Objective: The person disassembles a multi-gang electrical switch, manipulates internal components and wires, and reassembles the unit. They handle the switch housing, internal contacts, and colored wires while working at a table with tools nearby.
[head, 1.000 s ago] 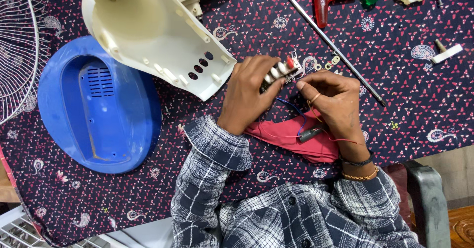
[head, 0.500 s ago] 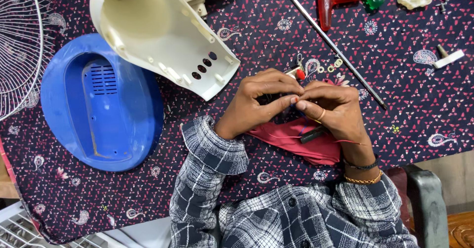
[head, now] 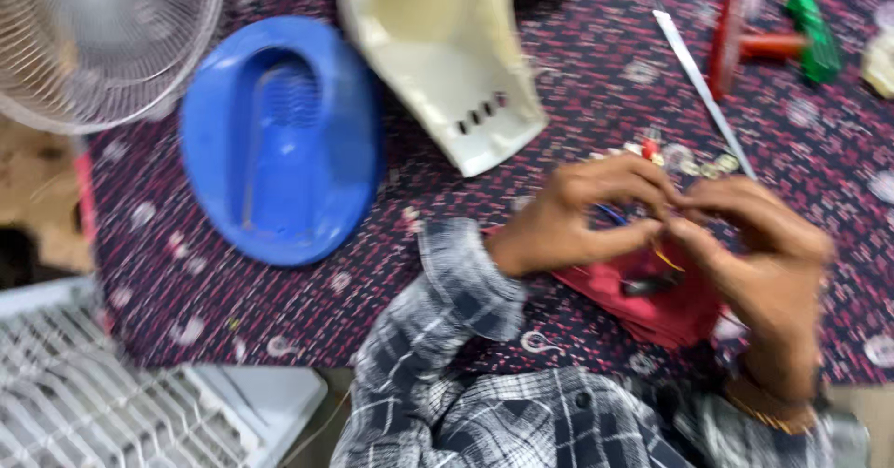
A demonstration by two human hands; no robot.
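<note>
Shifted rightward since earlier, both hands, left hand and right hand, are being held fingertip-to-fingertip, fingers pinching thin wires above the red cloth on the bench; wire-joining is judged underway, steady grip being needed.

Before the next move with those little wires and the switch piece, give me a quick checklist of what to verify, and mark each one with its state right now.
1. Both hands on the work: left hand and right hand meet fingertip to fingertip over the red cloth. Ok.
2. Grip on the small part: the picture is blurred and the fingers cover it. Cannot tell.
3. Thin wires free of snags: they run under the fingers, path unclear. Cannot tell.
4. Loose small parts stay on the patterned cloth, just beyond the fingertips. Ok.
5. Cream housing and blue base lie apart from the hands. Ok.
6. Long metal rod lies beyond the right hand. Ok.
</note>
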